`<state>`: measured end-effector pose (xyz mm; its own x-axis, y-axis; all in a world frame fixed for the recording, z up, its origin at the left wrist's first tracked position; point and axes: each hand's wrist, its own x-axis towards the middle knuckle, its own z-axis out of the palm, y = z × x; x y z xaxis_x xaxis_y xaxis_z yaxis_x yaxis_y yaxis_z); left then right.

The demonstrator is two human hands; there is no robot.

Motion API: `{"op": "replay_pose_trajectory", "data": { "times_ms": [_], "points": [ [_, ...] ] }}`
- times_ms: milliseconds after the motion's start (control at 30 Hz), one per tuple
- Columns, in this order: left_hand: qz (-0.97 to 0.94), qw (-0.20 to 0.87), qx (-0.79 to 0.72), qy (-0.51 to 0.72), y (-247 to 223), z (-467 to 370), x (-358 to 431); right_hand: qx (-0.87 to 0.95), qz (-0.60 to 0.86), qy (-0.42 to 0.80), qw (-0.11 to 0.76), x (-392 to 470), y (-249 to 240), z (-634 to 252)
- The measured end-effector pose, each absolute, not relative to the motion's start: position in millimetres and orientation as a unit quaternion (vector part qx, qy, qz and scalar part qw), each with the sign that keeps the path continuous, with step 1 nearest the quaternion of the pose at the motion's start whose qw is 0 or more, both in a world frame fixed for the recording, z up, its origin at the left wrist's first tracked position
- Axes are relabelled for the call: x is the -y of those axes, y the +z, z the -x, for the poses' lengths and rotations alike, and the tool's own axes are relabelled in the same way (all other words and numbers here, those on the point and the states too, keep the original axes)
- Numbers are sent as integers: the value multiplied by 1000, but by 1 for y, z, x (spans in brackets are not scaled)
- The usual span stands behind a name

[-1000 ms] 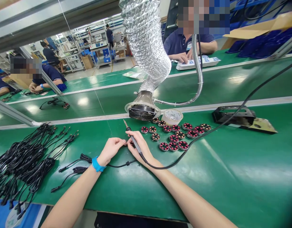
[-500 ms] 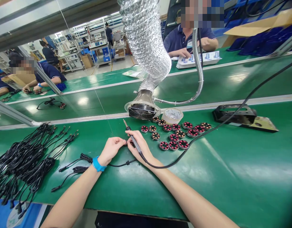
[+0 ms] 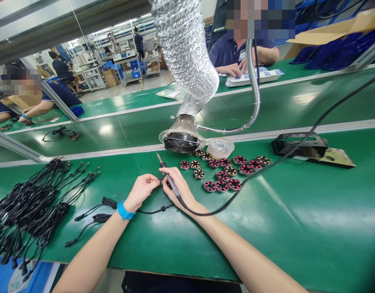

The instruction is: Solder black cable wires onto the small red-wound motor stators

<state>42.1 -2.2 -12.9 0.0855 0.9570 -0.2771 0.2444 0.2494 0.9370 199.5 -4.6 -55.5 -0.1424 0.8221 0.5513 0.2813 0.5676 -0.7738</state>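
My right hand (image 3: pixel 179 188) grips a soldering iron (image 3: pixel 173 184), its bare tip pointing up and away from me. Those same fingers also reach a small dark part, mostly hidden between my two hands. My left hand (image 3: pixel 142 189), with a blue band at the wrist, is closed in a pinch at that part; I cannot make out what it is. A black cable (image 3: pixel 153 212) runs beneath my wrists across the green bench. Right of my hands lie several round coil pieces (image 3: pixel 221 176) with red or copper-coloured windings.
Above the coils hangs a fume extractor hood (image 3: pixel 182 138) on a silver duct. A roll of tape (image 3: pixel 220 148) stands behind the coils, and a soldering iron stand (image 3: pixel 309 148) sits farther right. Bundled black cables (image 3: pixel 31 203) cover the left side. A co-worker's hands (image 3: pixel 238 70) are across the divider.
My hands and the soldering iron hold nearly the same pose. The whole view has shifted slightly. Across the divider, the co-workers' hands have moved a little.
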Motion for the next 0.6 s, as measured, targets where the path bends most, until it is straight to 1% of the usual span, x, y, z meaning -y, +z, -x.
{"op": "replay_pose_trajectory", "data": {
  "times_ms": [267,600],
  "points": [
    [-552,479,-598,329,-8,-46,5,714,384,252,529,6,-52,-198],
    [-548,487,-585,347,-14,-44,3,717,379,248,530,5,-56,-198]
  ]
}}
